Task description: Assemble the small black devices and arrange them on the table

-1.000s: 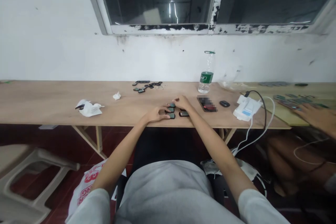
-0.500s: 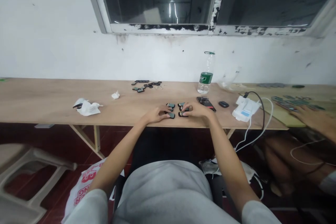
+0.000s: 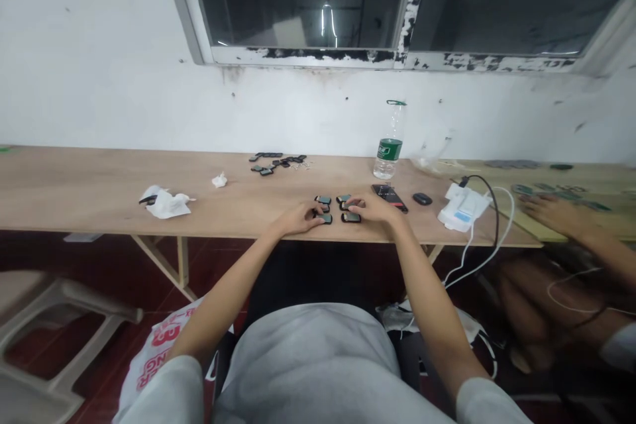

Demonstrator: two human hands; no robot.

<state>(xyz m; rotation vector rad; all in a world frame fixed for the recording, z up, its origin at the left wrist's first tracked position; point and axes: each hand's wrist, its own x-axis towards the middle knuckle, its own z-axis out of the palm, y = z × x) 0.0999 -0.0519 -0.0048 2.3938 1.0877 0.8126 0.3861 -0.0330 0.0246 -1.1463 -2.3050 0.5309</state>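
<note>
Small black oblong pieces with grey-green panels lie in two short columns near the table's front edge. My left hand (image 3: 298, 219) has its fingers curled on the middle piece of the left column, between an upper black piece (image 3: 322, 199) and a lower black piece (image 3: 326, 218). At the right column, my right hand (image 3: 373, 206) pinches the middle black piece (image 3: 344, 207) with thumb and fingers. Just below it, another black piece (image 3: 351, 218) lies flat and untouched. My fingers partly cover both middle pieces.
Several similar pieces (image 3: 267, 171) lie farther back. A water bottle (image 3: 387, 158), phone (image 3: 391, 198), dark oval case (image 3: 422, 199) and white power strip (image 3: 463, 207) with cables stand right. Crumpled tissue (image 3: 169, 204) lies left. Another person's hand (image 3: 551, 212) works at far right.
Both hands have shifted slightly from the lowest pieces to the middle ones. The lowest right piece is now uncovered and moved slightly right. The other person's hand has moved left.
</note>
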